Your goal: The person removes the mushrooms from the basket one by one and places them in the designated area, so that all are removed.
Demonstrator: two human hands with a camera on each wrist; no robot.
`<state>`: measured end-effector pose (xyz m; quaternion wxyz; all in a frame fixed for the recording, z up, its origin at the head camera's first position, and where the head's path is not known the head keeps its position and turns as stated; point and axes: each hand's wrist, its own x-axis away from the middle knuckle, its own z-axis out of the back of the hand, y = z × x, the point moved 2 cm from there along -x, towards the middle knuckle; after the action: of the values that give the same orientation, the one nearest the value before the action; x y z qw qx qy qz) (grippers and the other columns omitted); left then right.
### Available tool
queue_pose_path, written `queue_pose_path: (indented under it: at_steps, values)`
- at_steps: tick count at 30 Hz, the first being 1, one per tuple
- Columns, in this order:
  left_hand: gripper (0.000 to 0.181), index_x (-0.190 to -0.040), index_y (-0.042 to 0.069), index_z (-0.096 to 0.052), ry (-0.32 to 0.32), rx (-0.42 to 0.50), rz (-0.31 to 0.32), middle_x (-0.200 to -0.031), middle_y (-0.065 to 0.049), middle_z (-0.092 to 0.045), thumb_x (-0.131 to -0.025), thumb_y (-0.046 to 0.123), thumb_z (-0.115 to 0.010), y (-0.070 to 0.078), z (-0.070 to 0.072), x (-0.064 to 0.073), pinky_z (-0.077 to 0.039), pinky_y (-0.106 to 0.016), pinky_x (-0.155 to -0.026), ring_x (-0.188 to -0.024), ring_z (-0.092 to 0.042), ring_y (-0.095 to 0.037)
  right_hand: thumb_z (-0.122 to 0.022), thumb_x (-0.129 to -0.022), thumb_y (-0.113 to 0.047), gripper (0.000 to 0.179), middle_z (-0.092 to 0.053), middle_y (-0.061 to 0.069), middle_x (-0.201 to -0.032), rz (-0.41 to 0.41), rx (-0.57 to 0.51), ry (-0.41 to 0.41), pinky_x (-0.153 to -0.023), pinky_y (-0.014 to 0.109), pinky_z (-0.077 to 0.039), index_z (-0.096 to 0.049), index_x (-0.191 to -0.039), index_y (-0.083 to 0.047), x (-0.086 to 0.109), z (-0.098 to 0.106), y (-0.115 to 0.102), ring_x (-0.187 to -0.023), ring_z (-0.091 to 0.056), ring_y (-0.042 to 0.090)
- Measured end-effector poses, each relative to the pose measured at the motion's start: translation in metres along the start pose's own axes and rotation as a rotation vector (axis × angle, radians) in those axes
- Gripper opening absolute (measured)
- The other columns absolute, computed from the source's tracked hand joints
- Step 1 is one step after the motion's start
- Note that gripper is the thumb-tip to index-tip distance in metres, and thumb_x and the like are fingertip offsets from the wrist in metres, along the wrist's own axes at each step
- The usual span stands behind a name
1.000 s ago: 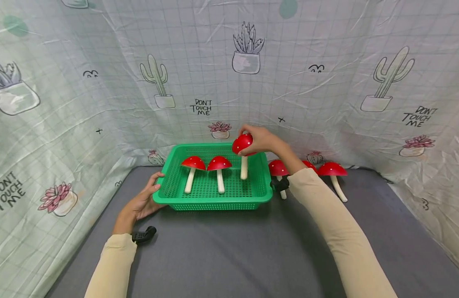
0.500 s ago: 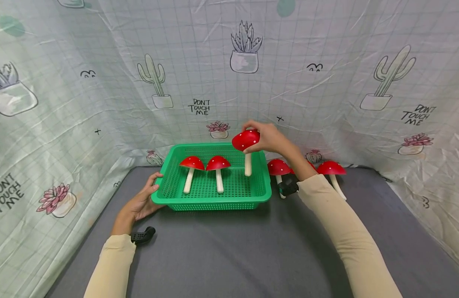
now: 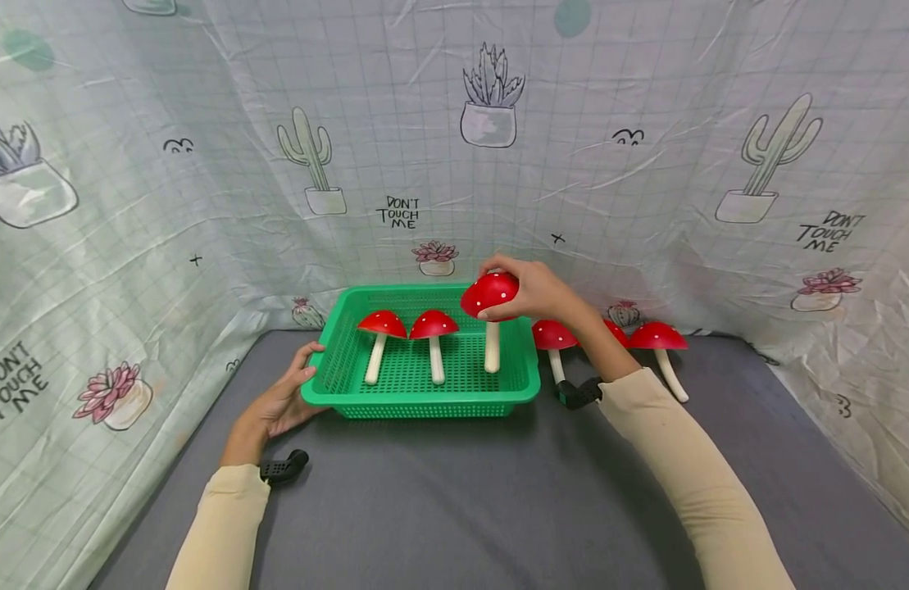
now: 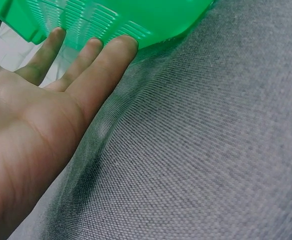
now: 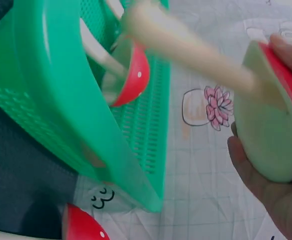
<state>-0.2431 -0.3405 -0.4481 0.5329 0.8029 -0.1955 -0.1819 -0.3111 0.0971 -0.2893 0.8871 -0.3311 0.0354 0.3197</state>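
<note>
In the head view my right hand (image 3: 531, 291) grips a toy mushroom (image 3: 491, 297) by its red, white-dotted cap, its pale stem pointing down over the right part of a green plastic basket (image 3: 420, 410). The right wrist view shows the pale flat underside of that cap (image 5: 266, 135), with fingers and thumb around its edge. Two more mushrooms lie inside the basket, a left one (image 3: 376, 358) and a middle one (image 3: 435, 360). My left hand (image 3: 280, 401) is at the basket's left side; in the left wrist view its extended fingers (image 4: 100, 75) touch the outer wall.
Right of the basket on the grey cloth surface (image 3: 439, 500) lie a near mushroom (image 3: 553, 334), another (image 3: 615, 332) partly behind my right forearm, and a far-right one (image 3: 658, 335). A printed curtain (image 3: 424, 106) stands behind and at both sides.
My right hand rises slightly with the mushroom, moving a little right, then comes down lower over the basket. The left hand and the basket stay in place.
</note>
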Motion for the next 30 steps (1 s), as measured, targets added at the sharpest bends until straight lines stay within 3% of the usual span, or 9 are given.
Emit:
queue_pose_path:
  at_steps: [4,6,12,21,26,30]
  values:
    - [0.031,-0.133,0.038,-0.035,0.020,-0.014,0.004,-0.138,-0.004,-0.034,-0.112,0.016,-0.031,0.001,0.000,-0.001,-0.049,-0.045,-0.095,-0.114,-0.054,-0.021,-0.077,-0.086,-0.033,0.041,-0.064,0.003,-0.124,0.087,0.001,0.025,-0.081,0.043,-0.057,-0.064,-0.124,-0.023,0.005,-0.001,-0.003,-0.110,-0.058,0.028]
    - [0.031,-0.133,0.039,-0.035,0.021,-0.018,0.003,-0.138,-0.005,-0.035,-0.112,0.016,-0.031,0.001,0.000,-0.001,-0.049,-0.045,-0.095,-0.114,-0.054,-0.021,-0.077,-0.086,-0.034,0.039,-0.064,0.002,-0.123,0.093,0.002,0.033,-0.080,0.043,-0.057,-0.064,-0.122,-0.024,0.007,-0.002,-0.003,-0.110,-0.058,0.028]
    - [0.032,-0.133,0.038,-0.035,0.018,-0.014,0.004,-0.138,-0.005,-0.035,-0.112,0.015,-0.029,0.001,0.000,-0.001,-0.049,-0.045,-0.096,-0.114,-0.055,-0.021,-0.086,-0.080,-0.042,0.049,-0.065,0.004,-0.120,0.038,0.012,0.035,-0.078,0.040,-0.058,-0.063,-0.120,-0.026,0.012,-0.005,-0.002,-0.107,-0.058,0.028]
    - [0.032,-0.134,0.038,-0.034,0.039,-0.029,0.010,-0.139,-0.005,-0.034,-0.112,0.016,-0.030,-0.002,-0.001,-0.004,-0.049,-0.044,-0.095,-0.113,-0.055,-0.021,-0.088,-0.079,-0.039,0.049,-0.066,0.005,-0.116,0.038,0.052,0.082,-0.076,0.040,-0.058,-0.065,-0.119,-0.023,0.020,0.000,0.002,-0.103,-0.060,0.027]
    - [0.031,-0.135,0.037,-0.032,-0.001,-0.037,-0.017,-0.139,-0.006,-0.034,-0.112,0.017,-0.030,-0.002,0.000,-0.001,-0.049,-0.045,-0.096,-0.115,-0.054,-0.022,-0.087,-0.080,-0.039,0.047,-0.067,0.006,-0.116,0.019,0.064,0.123,-0.078,0.042,-0.057,-0.066,-0.119,-0.023,0.028,0.009,0.006,-0.103,-0.060,0.028]
    - [0.032,-0.136,0.037,-0.032,-0.022,-0.040,-0.032,-0.138,-0.006,-0.037,-0.112,0.017,-0.030,-0.001,0.001,0.000,-0.049,-0.045,-0.096,-0.116,-0.054,-0.023,-0.086,-0.079,-0.042,0.048,-0.066,0.007,-0.117,-0.042,0.038,0.149,-0.079,0.043,-0.057,-0.066,-0.119,-0.025,0.040,0.020,0.010,-0.104,-0.059,0.030]
